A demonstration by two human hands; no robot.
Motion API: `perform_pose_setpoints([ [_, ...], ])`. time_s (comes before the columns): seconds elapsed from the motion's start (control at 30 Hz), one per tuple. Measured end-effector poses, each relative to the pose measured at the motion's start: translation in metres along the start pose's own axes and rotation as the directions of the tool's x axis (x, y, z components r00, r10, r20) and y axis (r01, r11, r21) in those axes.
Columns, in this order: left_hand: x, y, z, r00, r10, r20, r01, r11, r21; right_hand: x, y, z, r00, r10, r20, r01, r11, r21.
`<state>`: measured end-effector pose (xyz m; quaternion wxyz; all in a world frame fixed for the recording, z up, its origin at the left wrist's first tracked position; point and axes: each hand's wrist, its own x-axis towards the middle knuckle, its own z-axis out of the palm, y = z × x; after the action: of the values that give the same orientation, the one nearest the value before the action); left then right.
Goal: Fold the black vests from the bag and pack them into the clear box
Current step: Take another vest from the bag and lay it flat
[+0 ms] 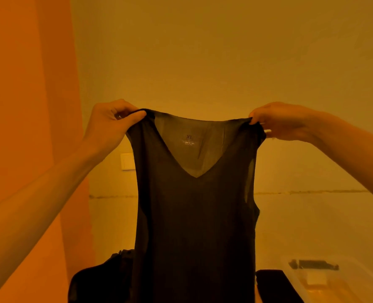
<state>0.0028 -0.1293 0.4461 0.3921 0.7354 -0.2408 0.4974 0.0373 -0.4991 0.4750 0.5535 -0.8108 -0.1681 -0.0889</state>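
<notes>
Currently in hand: I am holding one vest up in the air to square it. By my reading, the folding itself has not begun.
Bag (100,281): a dark heap low at 7 o'clock, which I take for the bag. It is partly behind the vest's lower edge.
Black slab (277,287): low at 5 o'clock, just right of the hanging cloth. It may be a folded vest, but I cannot tell.
Clear box (355,281): at 4 o'clock, just beyond the slab, pale and see-through. I cannot make out what it holds.
Vest (194,215): dead centre, hanging straight from 12 towards 6 with the V-neck facing me. An XL label (189,139) shows inside the neck, and the cloth is thin enough to let light through.
Left hand (109,125): at 10 o'clock, fingers curled, pinching one shoulder strap.
Right hand (283,122): at 2 o'clock, pinching the other strap. The neckline is taut between my hands.
Wall (203,51): plain and farthest off, with a switch plate (127,161) at 9 o'clock beside the vest's edge.
Next move: I judge it is either laying the vest flat or bringing the shoulders together. Either way both pinches need to be level so the thin cloth does not twist. The vest hides whatever surface lies below.
</notes>
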Motion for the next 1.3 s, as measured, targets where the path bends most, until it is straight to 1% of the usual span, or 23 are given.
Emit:
perform_pose_setpoints([
  [0.1, -0.001, 0.002, -0.007, 0.998, -0.039, 0.051, 0.041, 0.998, -0.042, -0.001, -0.002, 0.001, 1.0, 0.015, 0.009, -0.015, 1.0, -0.014],
  [0.17, -0.001, 0.002, -0.012, 0.994, -0.056, 0.092, 0.06, 0.997, -0.047, -0.002, -0.003, 0.0, 0.998, -0.034, 0.054, 0.037, 0.998, -0.052],
  [0.27, -0.003, 0.0, -0.018, 0.996, -0.063, 0.068, 0.067, 0.996, -0.06, -0.006, -0.002, -0.001, 0.989, -0.135, 0.056, 0.142, 0.98, -0.138],
  [0.4, -0.009, 0.0, -0.021, 0.99, -0.116, 0.074, 0.119, 0.992, -0.035, -0.012, -0.001, 0.0, 0.95, -0.311, 0.014, 0.301, 0.905, -0.302],
  [0.47, -0.01, 0.001, -0.021, 0.99, -0.128, 0.064, 0.132, 0.989, -0.068, -0.015, -0.002, 0.004, 0.925, -0.38, -0.033, 0.345, 0.87, -0.352],
  [0.53, -0.012, 0.001, -0.024, 0.99, -0.139, 0.012, 0.139, 0.976, -0.169, -0.022, -0.001, 0.01, 0.881, -0.464, -0.092, 0.399, 0.834, -0.381],
  [0.57, -0.015, 0.001, -0.027, 0.989, -0.15, -0.02, 0.141, 0.96, -0.243, -0.029, -0.001, 0.011, 0.855, -0.504, -0.122, 0.432, 0.823, -0.369],
  [0.63, -0.025, 0.003, -0.034, 0.989, -0.143, -0.04, 0.119, 0.922, -0.368, -0.05, 0.001, 0.012, 0.81, -0.563, -0.165, 0.501, 0.81, -0.305],
  [0.7, -0.038, 0.006, -0.042, 0.991, -0.131, -0.03, 0.101, 0.877, -0.471, -0.073, 0.004, 0.012, 0.781, -0.605, -0.154, 0.563, 0.789, -0.247],
  [0.83, -0.055, 0.01, -0.047, 0.996, -0.09, 0.027, 0.09, 0.837, -0.54, -0.097, 0.008, 0.012, 0.755, -0.645, -0.123, 0.63, 0.764, -0.138],
  [0.9, -0.056, 0.009, -0.039, 0.993, -0.118, 0.023, 0.109, 0.811, -0.575, -0.094, 0.011, 0.011, 0.771, -0.622, -0.136, 0.617, 0.783, -0.08],
  [0.97, -0.055, 0.003, -0.024, 0.987, -0.159, 0.031, 0.148, 0.81, -0.567, -0.083, 0.018, 0.014, 0.801, -0.579, -0.154, 0.577, 0.814, -0.06],
  [1.03, -0.055, -0.007, -0.002, 0.976, -0.198, 0.086, 0.214, 0.829, -0.517, -0.063, 0.035, 0.019, 0.844, -0.515, -0.148, 0.511, 0.857, -0.069],
  [1.1, -0.058, -0.035, 0.026, 0.951, -0.263, 0.162, 0.308, 0.848, -0.432, -0.034, 0.064, 0.026, 0.897, -0.428, -0.112, 0.416, 0.902, -0.12],
  [1.13, -0.06, -0.055, 0.043, 0.932, -0.302, 0.2, 0.358, 0.854, -0.379, -0.017, 0.083, 0.028, 0.925, -0.37, -0.09, 0.353, 0.922, -0.161],
  [1.2, -0.072, -0.1, 0.079, 0.872, -0.398, 0.284, 0.469, 0.846, -0.253, 0.016, 0.129, 0.037, 0.973, -0.228, -0.032, 0.214, 0.949, -0.231],
  [1.3, -0.11, -0.173, 0.139, 0.757, -0.531, 0.381, 0.589, 0.807, -0.047, 0.06, 0.216, 0.06, 0.999, -0.005, 0.039, 0.018, 0.943, -0.333],
])
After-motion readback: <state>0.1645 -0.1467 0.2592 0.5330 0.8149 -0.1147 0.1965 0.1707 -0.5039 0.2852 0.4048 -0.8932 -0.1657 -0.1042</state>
